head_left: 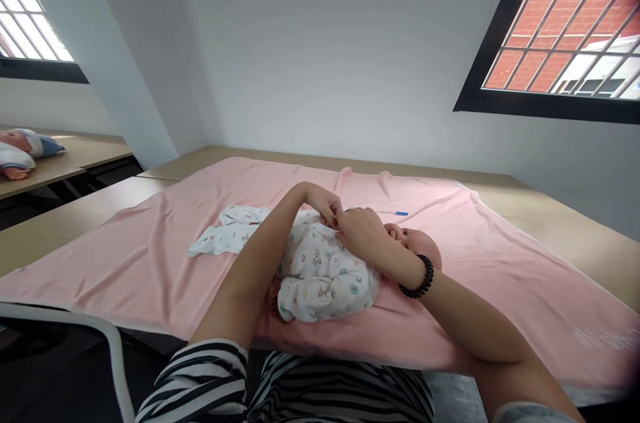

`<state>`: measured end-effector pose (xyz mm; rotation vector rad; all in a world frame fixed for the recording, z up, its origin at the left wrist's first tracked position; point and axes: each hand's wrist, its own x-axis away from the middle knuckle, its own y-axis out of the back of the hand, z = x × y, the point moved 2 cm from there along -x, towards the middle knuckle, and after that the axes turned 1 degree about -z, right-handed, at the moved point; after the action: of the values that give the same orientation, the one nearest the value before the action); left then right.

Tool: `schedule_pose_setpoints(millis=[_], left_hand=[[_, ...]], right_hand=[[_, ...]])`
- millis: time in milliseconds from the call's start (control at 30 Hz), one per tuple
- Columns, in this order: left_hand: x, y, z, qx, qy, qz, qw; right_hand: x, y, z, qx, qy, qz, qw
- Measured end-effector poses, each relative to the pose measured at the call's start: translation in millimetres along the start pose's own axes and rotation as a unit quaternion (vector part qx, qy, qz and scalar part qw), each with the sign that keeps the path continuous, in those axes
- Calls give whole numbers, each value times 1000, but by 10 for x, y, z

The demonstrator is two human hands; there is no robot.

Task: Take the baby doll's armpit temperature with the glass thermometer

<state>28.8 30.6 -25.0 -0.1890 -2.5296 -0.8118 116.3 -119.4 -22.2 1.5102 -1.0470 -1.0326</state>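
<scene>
A baby doll lies on its back on a pink blanket, head to the right. It wears a white patterned romper. My left hand and my right hand meet over the doll's chest, fingers pinching the romper fabric near its far edge. A black bead bracelet circles my right wrist. The romper's legs trail off to the left. My forearms hide part of the doll's body.
A thin white and blue stick lies on the blanket beyond the doll. The blanket covers a wooden table against a white wall. Another doll lies on a table at far left. A chair rail curves at lower left.
</scene>
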Motion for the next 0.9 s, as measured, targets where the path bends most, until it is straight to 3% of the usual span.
schedule_pose_setpoints(millis=[367,900], left_hand=[[-11,-10,-43,-45,3,11,999],[-29,-40,-85,6,-12,-2,1000]], right_hand=[[-15,-48,29,-10,5,-1,1000],[-17,-11,-5,-13,-3,28,1000]])
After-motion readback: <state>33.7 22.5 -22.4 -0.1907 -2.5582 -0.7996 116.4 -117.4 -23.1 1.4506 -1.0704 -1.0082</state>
